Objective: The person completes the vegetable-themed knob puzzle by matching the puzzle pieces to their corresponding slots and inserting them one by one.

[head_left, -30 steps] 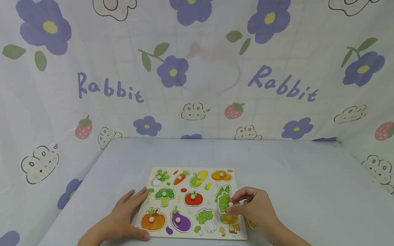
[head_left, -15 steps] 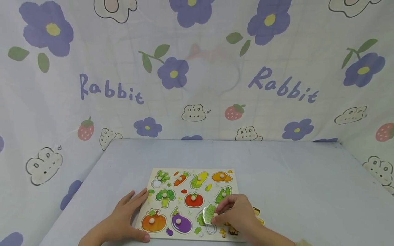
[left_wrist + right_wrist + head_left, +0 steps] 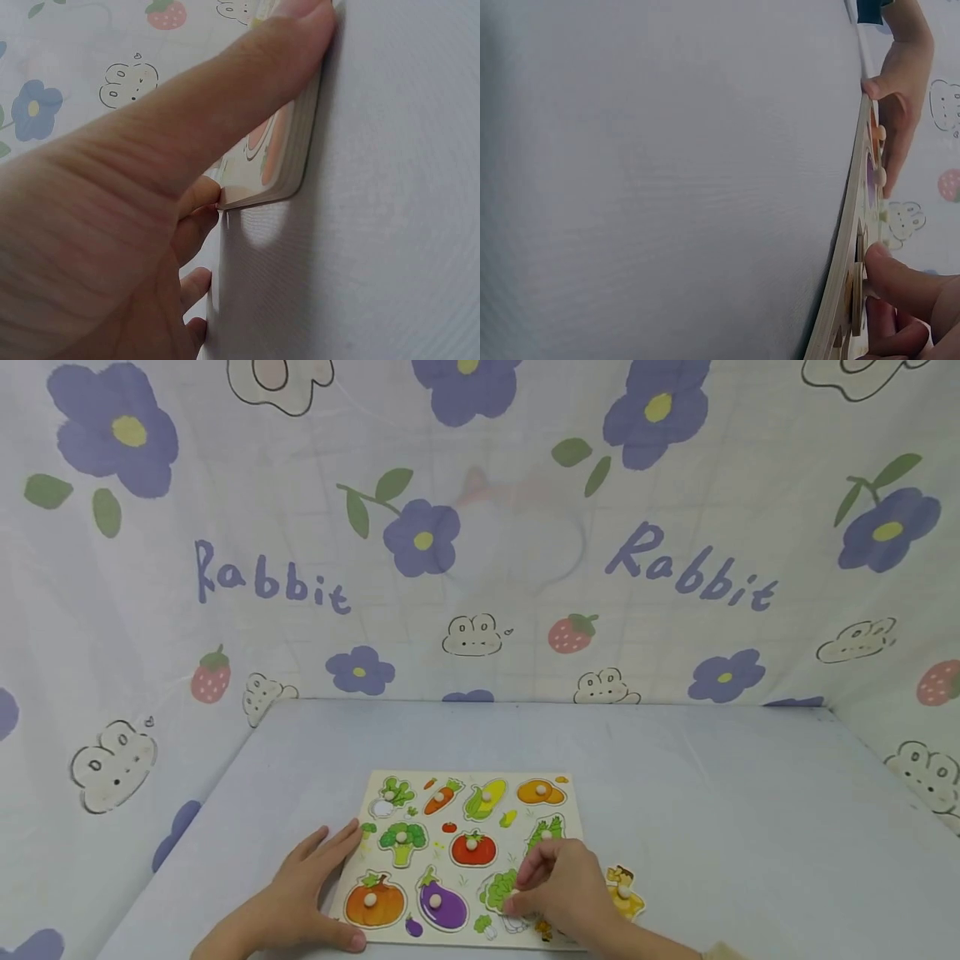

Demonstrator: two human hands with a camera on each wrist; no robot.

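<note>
My right hand (image 3: 566, 889) pinches a bok choy puzzle piece (image 3: 497, 892) by its knob, over the matching picture near the front right of the wooden puzzle board (image 3: 517, 827). In the right wrist view the piece (image 3: 857, 298) lies against the board's face, its edge still raised; my fingers hide part of it. My left hand (image 3: 303, 889) rests along the board's left side with fingers spread and fairly straight, its thumb on the front left corner. The left wrist view shows that thumb (image 3: 247, 75) lying over the board's edge.
A yellow mushroom piece (image 3: 624, 893) lies on the table just right of the board. Knobbed pieces sit in the board, among them a pumpkin (image 3: 375, 906), eggplant (image 3: 444, 906), tomato (image 3: 480, 852) and broccoli (image 3: 402, 852). A patterned cloth (image 3: 517, 560) hangs behind the table (image 3: 720, 793).
My right hand has moved left and toward me with the bok choy piece, from above the mushroom picture to the bok choy picture. My left hand has stayed put.
</note>
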